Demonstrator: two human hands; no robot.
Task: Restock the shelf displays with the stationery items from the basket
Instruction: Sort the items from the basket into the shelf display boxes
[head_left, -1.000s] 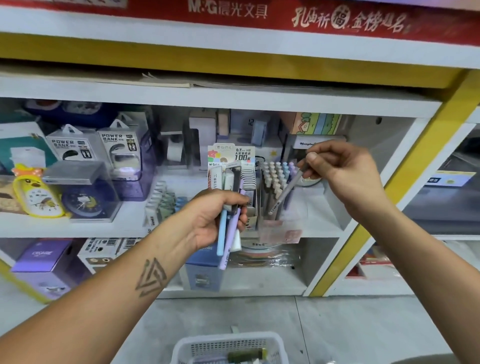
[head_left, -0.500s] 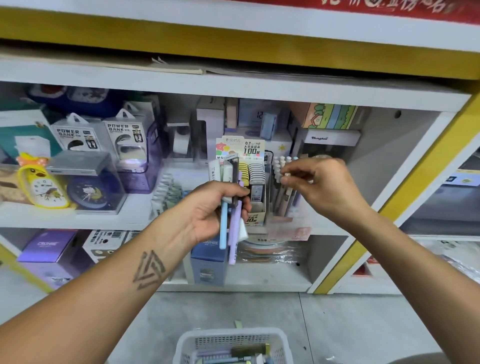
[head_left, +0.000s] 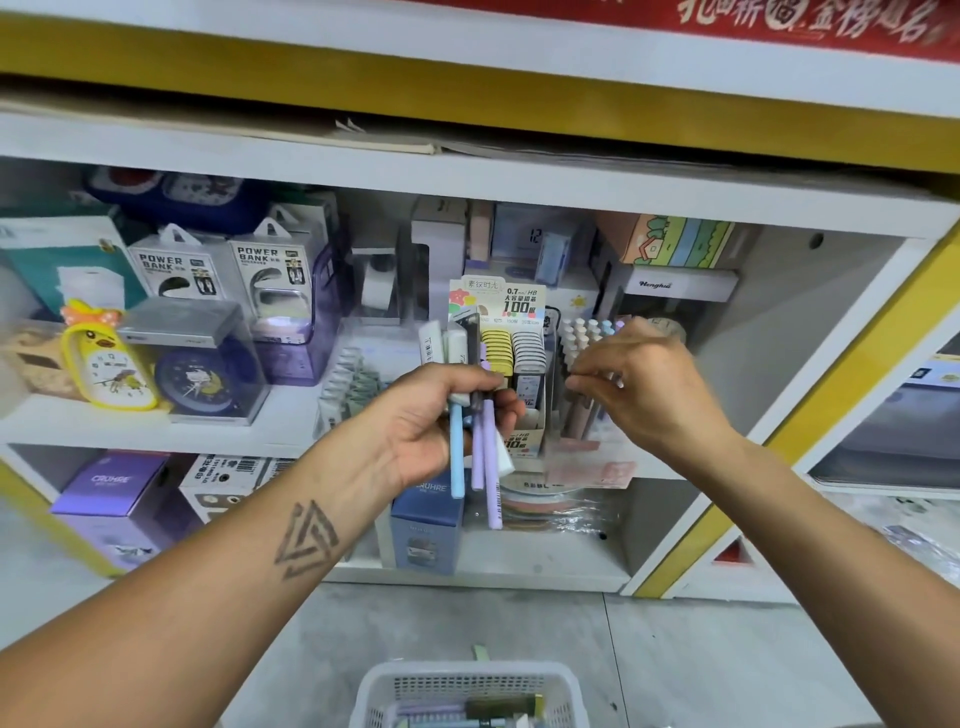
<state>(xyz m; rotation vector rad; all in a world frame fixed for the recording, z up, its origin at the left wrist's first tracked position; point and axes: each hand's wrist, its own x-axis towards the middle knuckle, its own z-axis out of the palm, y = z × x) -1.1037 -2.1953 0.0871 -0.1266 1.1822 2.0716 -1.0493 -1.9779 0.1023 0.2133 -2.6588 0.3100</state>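
Observation:
My left hand (head_left: 436, 421) grips a bundle of pens (head_left: 485, 473), blue, purple and white, held upright in front of the middle shelf. My right hand (head_left: 649, 384) hovers just right of it, blurred. Its fingers are loosely curled in front of the clear pen holder (head_left: 584, 338), which is full of pastel-capped pens, and I see nothing between the fingertips. The white mesh basket (head_left: 415, 680) sits on the floor below, with more stationery inside it.
A lead-refill display box (head_left: 522, 353) stands between my hands on the shelf (head_left: 156, 431). Clocks (head_left: 111, 364) and power bank packs (head_left: 270, 275) fill the left side. Boxes (head_left: 111, 493) sit on the lower shelf. A yellow post (head_left: 831, 395) bounds the bay at right.
My right hand brought a grey pen down into the clear holder and no longer shows it. The hand has dropped lower and closer to my left hand. The left hand kept its bundle.

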